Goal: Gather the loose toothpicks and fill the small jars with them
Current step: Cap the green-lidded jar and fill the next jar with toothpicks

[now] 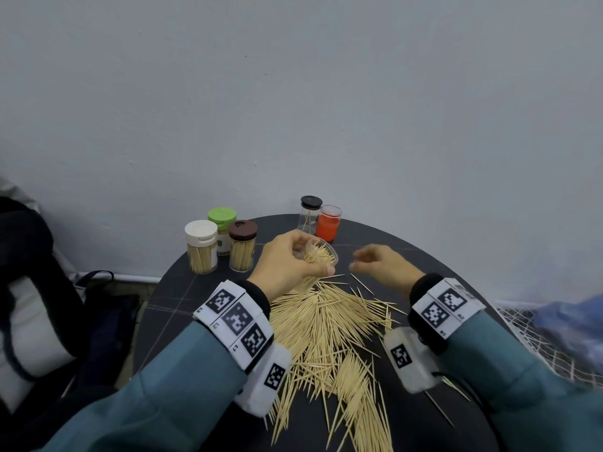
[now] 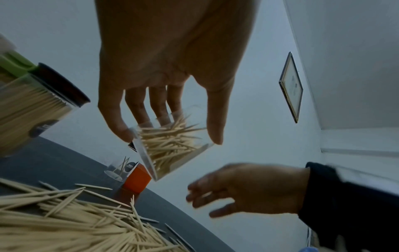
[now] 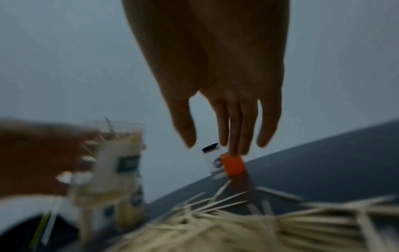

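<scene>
Loose toothpicks heaped on my dark table, my left hand grasping a tilted clear jar part full of picks, my right hand beside it, fingers relaxed, holding nothing, three capped full jars far left, near-empty black-lidded jar touching orange jar behind.

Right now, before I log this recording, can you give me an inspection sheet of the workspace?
Surface: round dark table, littered.
Job's things: loose wooden toothpicks heaped centre; open clear plastic jar, tilted, partly filled.
Clutter: white-lidded jar, green-lidded jar and brown-lidded jar, full; black-lidded clear jar, nearly empty; orange jar.
Hands: left hand grips the open jar; right hand holds nothing, fingers relaxed.
Cables: nothing seen.
Surroundings: pale wall; dark bag left.
</scene>
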A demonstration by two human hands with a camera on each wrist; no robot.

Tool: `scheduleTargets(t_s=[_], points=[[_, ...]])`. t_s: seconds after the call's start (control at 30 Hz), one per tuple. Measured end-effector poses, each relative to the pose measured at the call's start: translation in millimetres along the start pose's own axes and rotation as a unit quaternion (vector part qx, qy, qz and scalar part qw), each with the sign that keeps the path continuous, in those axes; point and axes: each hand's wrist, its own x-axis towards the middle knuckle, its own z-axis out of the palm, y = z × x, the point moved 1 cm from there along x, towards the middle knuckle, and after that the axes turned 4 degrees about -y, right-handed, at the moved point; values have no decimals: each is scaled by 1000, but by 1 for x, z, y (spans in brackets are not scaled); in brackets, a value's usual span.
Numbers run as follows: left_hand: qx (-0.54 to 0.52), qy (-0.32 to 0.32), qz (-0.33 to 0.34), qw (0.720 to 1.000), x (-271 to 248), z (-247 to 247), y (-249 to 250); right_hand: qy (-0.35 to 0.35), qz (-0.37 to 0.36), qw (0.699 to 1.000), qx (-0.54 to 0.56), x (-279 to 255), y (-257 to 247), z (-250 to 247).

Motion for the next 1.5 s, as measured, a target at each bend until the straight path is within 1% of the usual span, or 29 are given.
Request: scheduleTargets(t_s=[0.07,0.1,0.2,0.27,0.4,0.47,0.53,0.67,0.8,0.97,1.3,1.5], points=[[-1,-1,-4,1000,1,0,0,-69,64,985,-147,7,7,4],[-1,-3,-6,1000,1,0,0,-89,78,974,-193,9,9,7],[2,-11,-7,1000,1,1,1,-118,68,954,-267,14,9,16],[3,-12,-8,1000,1,1,1,-120,57,949,-287,16,8,22],[7,-12,-7,1000,1,-1,0,-144,26,956,-253,13,2,33],[8,-11,-7,1000,0,-1,0,-152,22,954,-257,11,-1,37],[12,-11,-7,1000,0,-1,0,-143,25,949,-279,9,-3,40],[17,-9,-10,1000,0,-1,-1,-120,38,951,-284,5,-5,42],[20,-10,-11,1000,0,0,-2,-119,50,951,-280,2,-9,44],[32,-15,-11,999,-1,1,-2,-125,48,948,-289,-1,-19,49],[20,-14,-9,1000,-1,0,-3,-118,42,960,-248,-3,-20,47],[18,-8,-10,1000,0,0,-4,-101,49,968,-225,-4,-15,47]])
